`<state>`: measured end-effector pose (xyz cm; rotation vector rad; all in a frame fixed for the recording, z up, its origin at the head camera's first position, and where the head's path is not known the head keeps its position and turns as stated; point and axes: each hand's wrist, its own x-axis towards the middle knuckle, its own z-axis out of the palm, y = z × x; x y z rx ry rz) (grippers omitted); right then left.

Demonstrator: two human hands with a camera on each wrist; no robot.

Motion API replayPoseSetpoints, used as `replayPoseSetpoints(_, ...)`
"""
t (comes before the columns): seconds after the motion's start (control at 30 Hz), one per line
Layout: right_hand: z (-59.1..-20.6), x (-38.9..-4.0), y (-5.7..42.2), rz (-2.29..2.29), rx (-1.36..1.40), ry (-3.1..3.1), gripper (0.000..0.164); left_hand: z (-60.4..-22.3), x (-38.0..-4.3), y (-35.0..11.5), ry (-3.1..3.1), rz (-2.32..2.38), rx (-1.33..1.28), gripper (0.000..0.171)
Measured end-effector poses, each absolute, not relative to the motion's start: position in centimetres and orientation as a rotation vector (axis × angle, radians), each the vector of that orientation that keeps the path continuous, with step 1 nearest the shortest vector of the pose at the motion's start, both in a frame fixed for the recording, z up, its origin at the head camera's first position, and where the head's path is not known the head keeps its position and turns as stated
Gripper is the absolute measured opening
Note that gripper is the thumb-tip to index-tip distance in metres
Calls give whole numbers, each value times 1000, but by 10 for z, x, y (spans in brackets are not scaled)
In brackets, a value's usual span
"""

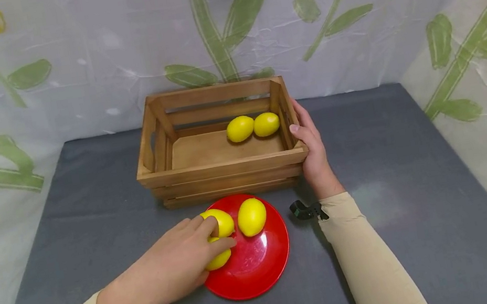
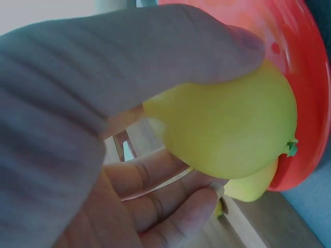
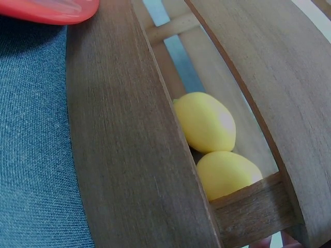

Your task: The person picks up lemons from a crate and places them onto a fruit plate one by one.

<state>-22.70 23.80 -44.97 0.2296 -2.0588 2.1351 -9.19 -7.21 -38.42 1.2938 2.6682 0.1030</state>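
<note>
My left hand (image 1: 179, 258) reaches over the left side of a red plate (image 1: 254, 278), its thumb and fingers around the nearer lemon (image 1: 220, 259). That lemon (image 2: 232, 124) fills much of the left wrist view, a small green stem nub at its end. Just beyond it on the plate lies another lemon (image 1: 223, 223), partly hidden by my fingers, and a third lemon (image 1: 251, 217) sits to the right. My right hand (image 1: 312, 149) grips the right end of a slatted wooden crate (image 1: 222, 168), thumb over the end. Inside the crate are two lemons (image 3: 207, 124) side by side at the right.
A dark grey cloth (image 1: 402, 190) covers the table. The plate lies right in front of the crate's near side. Behind and at both sides hangs a pale curtain (image 1: 114, 61) with painted yellow flowers and green leaves.
</note>
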Motion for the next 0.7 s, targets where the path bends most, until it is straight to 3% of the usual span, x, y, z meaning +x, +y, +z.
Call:
replayPoseSetpoints(0.27, -448, -227, 237, 2144, 226, -2043, 67, -388, -89, -70, 2666, 53, 1271, 72)
replayPoseSetpoints(0.7, -450, -227, 237, 2144, 211, -2056, 67, -399, -84, -66, 2701, 36, 1275, 62)
